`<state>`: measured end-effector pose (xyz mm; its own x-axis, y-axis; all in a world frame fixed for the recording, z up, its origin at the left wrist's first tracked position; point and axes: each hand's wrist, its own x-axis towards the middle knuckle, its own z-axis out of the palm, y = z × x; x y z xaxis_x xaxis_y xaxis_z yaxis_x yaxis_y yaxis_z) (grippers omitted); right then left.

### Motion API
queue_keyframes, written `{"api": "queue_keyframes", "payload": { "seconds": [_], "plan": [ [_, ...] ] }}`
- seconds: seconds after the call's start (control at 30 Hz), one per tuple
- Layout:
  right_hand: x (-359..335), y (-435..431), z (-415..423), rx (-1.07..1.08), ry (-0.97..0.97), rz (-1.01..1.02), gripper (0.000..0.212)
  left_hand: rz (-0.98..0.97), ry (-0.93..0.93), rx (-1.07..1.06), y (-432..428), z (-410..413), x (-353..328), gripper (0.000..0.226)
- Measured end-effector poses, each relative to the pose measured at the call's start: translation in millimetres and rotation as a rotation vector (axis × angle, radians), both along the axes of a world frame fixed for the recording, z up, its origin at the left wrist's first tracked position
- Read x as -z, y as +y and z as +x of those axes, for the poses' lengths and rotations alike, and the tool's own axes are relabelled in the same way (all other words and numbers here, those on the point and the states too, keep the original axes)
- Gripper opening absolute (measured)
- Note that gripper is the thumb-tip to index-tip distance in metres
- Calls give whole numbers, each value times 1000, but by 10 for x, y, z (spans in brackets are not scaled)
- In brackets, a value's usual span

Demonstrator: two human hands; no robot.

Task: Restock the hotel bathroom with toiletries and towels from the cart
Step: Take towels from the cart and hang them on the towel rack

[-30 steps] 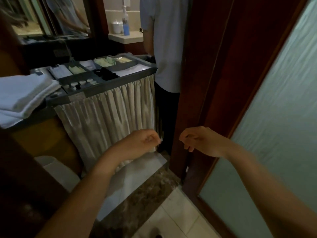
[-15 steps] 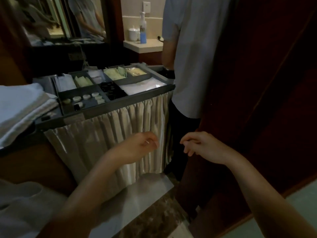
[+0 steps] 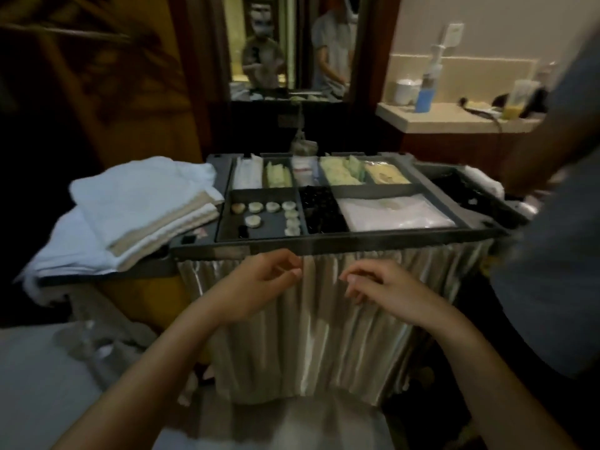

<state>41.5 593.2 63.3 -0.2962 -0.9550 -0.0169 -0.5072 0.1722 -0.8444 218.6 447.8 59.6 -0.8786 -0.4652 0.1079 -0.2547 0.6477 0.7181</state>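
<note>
At the left end of the cart we find a stack of folded white towels (image 3: pixel 139 206), its right edge touching the dark compartment tray (image 3: pixel 324 245) on the cart top. In the tray's front-left compartment lie small round soaps (image 3: pixel 259 207). Beside them is a narrow compartment of dark items (image 3: pixel 321 209) that we cannot make out, then a white plastic-wrapped pack (image 3: pixel 396 212) filling the front-right one. The back row holds white, green and yellow packets (image 3: pixel 341 172). A pleated silvery curtain (image 3: pixel 324 336) hangs from the tray's front edge.

Our left hand (image 3: pixel 256 284) hovers before that curtain just under the front edge, below the soaps, its fingers loosely curled and grasping nothing. Our right hand (image 3: pixel 386 290) is near it, a little apart, under the plastic-wrapped pack, likewise relaxed and empty. Whether either brushes the curtain we cannot tell.

At the cart's right end stands another person (image 3: pixel 552 254) in a grey-blue shirt. Behind, at the back right, a pale table (image 3: pixel 454 120) carries a blue bottle (image 3: pixel 423 99) and a white cup (image 3: pixel 406 90).
</note>
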Motion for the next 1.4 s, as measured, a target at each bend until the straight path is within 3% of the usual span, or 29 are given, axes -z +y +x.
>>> {"api": "queue_keyframes", "payload": {
  "seconds": [0.23,0.43,0.67,0.8,0.93,1.13,1.27,1.4],
  "plan": [
    [-104,-1126,-619,-201,-37,9,16,38,-32,-289,-599,-246,-88,13],
    [18,-1985,-616,-329,-71,38,18,146,7,-568,-958,-104,-20,16],
    [109,-2932,-325,-448,-11,17,14,129,281,-939,-1521,238,44,15],
    [198,-3507,-117,-433,42,-35,10,168,365,-1089,-2018,497,94,15],
    [239,-4131,174,-439,88,-3,21,234,315,-1130,-2588,765,212,20],
    [410,-5014,579,-328,197,71,40,257,153,-1336,-3484,1120,496,58],
    [593,-5351,807,-277,291,129,55,500,350,-1293,-3722,1178,575,75],
    [746,-5401,944,-177,514,88,60,579,474,-1332,-3787,1275,621,70]
  ]
}}
